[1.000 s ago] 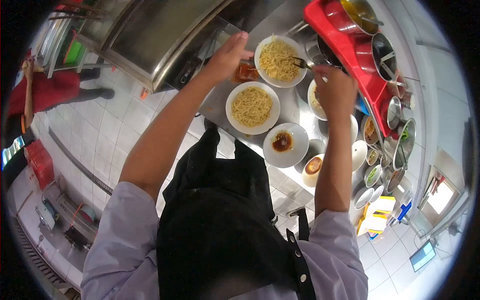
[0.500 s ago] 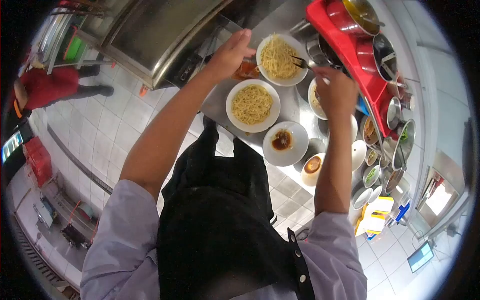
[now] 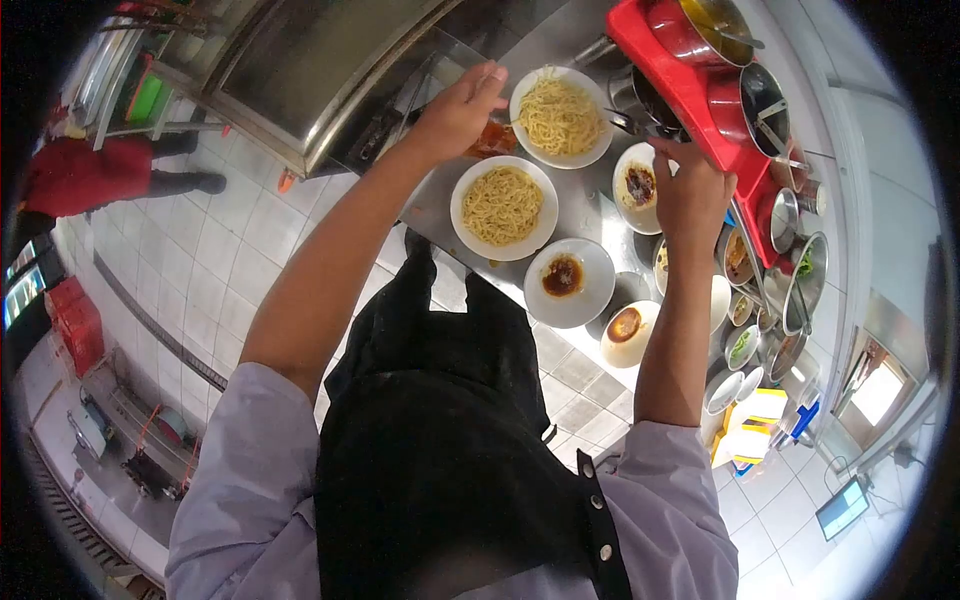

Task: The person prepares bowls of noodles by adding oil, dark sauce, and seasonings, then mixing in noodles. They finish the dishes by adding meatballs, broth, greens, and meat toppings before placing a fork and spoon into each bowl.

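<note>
My right hand (image 3: 692, 195) is closed around a dark fork (image 3: 624, 120), whose tines sit at the right rim of the far bowl of noodles (image 3: 560, 118). At that bowl's left side is my left hand (image 3: 462, 112), fingers stretched out and thumb close to the rim. A second bowl of noodles (image 3: 503, 207) stands nearer to me. Beside it is a white bowl with dark brown sauce (image 3: 562, 276). Another sauce bowl (image 3: 638, 188) lies just left of my right hand, and a bowl with a brown patch (image 3: 627, 325) is by my right forearm.
Metal pots stand in a red rack (image 3: 668, 85) along the right. Below it are several small bowls of toppings (image 3: 743, 347). A container with reddish liquid (image 3: 492, 140) is behind the noodle bowls. A person in red (image 3: 90, 180) stands at far left.
My right hand has drawn back to the right with the fork, taking the tines off the noodles to the rim. A sauce bowl behind it shows more. My left hand stays nearly still.
</note>
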The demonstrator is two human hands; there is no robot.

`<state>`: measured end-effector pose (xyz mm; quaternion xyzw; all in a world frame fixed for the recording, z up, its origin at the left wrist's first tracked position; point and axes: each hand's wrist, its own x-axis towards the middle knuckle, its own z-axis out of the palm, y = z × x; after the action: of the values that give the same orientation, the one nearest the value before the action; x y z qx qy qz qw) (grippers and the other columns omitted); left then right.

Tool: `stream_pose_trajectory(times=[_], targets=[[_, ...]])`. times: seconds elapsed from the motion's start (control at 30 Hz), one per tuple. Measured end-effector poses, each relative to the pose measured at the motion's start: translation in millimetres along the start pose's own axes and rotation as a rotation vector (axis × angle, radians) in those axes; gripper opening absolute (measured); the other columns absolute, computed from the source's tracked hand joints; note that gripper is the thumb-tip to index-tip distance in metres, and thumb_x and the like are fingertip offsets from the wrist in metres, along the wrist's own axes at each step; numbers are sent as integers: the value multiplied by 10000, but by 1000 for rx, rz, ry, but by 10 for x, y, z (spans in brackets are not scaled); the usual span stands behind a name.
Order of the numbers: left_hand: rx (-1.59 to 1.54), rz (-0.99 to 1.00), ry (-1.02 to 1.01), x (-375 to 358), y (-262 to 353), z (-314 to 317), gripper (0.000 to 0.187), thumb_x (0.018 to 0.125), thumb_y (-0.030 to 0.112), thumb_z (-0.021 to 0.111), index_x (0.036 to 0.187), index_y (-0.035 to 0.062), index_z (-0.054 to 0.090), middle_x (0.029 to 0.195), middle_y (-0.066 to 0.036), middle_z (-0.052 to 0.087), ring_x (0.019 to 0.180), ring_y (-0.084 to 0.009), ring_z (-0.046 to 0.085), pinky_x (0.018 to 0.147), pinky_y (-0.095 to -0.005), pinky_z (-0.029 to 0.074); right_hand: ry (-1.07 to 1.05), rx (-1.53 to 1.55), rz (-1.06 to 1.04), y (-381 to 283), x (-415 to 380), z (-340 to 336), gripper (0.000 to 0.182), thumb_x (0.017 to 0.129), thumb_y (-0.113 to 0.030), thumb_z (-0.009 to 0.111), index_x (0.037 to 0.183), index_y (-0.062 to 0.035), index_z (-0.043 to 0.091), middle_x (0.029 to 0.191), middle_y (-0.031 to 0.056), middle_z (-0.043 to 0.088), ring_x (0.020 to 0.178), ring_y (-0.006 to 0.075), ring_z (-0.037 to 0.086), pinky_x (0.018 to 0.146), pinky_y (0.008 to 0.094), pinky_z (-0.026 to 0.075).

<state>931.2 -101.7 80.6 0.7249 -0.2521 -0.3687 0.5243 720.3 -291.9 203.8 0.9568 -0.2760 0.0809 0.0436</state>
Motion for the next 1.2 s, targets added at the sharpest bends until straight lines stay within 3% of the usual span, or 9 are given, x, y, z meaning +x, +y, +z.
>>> stream_pose_trajectory(times=[0.17, 0.33, 0.47, 0.6, 0.63, 0.8, 0.87, 1.07, 1.2], targets=[[75, 35, 75, -33, -66, -2, 784, 1024, 599, 432, 1508, -15, 382, 1174, -159, 733, 1206, -287, 644, 1047, -356, 436, -255, -24, 78, -242, 181, 575, 209, 842, -220, 708, 1021, -237, 813, 985, 122, 753, 941, 283, 715, 871, 414, 476], [18, 2, 75, 18, -112, 26, 808, 1028, 629, 375, 1526, -7, 352, 1170, -169, 734, 1267, -270, 596, 1101, -357, 378, -524, 1038, 195, 124, 381, 995, 271, 858, -225, 718, 1095, -121, 798, 914, 78, 762, 748, 158, 670, 696, 320, 504], [9, -8, 81, -47, 13, -7, 805, 1035, 631, 348, 1536, 1, 340, 1167, -168, 736, 1280, -279, 581, 1124, -366, 351, -520, 1270, 427, 297, 191, 528, 315, 873, -176, 716, 1124, 10, 760, 833, -9, 712, 719, 66, 557, 660, 241, 443], [-61, 17, 58, -37, -13, -7, 800, 1037, 632, 333, 1534, 5, 343, 1141, -164, 741, 1262, -287, 591, 1150, -368, 312, -177, 238, 162, 160, -8, 112, 261, 889, -197, 688, 1123, -133, 785, 883, 137, 764, 830, 278, 723, 823, 359, 539], [-85, 10, 72, -38, -24, -2, 804, 1033, 641, 334, 1530, 9, 349, 1126, -164, 743, 1240, -290, 606, 1152, -368, 310, -158, 277, 162, 165, -9, 144, 239, 873, -218, 700, 1090, -196, 797, 913, 189, 743, 863, 335, 725, 822, 411, 544], [128, -58, 43, -73, 108, 22, 827, 1032, 635, 348, 1547, -10, 297, 1079, -149, 754, 1198, -265, 634, 1115, -369, 367, -261, 135, 97, -114, 150, 890, 238, 838, -265, 729, 1059, -233, 811, 906, 157, 752, 850, 295, 730, 841, 397, 533], [147, -108, -7, -126, 259, 39, 825, 1044, 618, 341, 1574, -7, 242, 1079, -134, 760, 1234, -252, 612, 1132, -370, 350, -394, 775, 241, 11, 259, 1208, 263, 854, -272, 732, 1096, -196, 801, 878, 120, 760, 745, 195, 711, 733, 331, 529], [99, -237, -48, -197, 624, 161, 849, 1034, 630, 375, 1578, -5, 225, 1046, -135, 762, 1156, -228, 653, 1091, -351, 391, -342, 1303, 440, 331, 44, 604, 299, 875, -294, 731, 1077, -83, 795, 764, 5, 679, 697, 45, 552, 605, 215, 446], [39, 36, 70, -108, 459, 203, 765, 1033, 572, 441, 1528, 0, 332, 1080, -153, 746, 1113, -228, 650, 1030, -355, 438, -114, 240, 201, 43, -5, 209, 190, 868, -252, 701, 1012, -199, 813, 889, 62, 779, 751, 248, 708, 811, 408, 506]])
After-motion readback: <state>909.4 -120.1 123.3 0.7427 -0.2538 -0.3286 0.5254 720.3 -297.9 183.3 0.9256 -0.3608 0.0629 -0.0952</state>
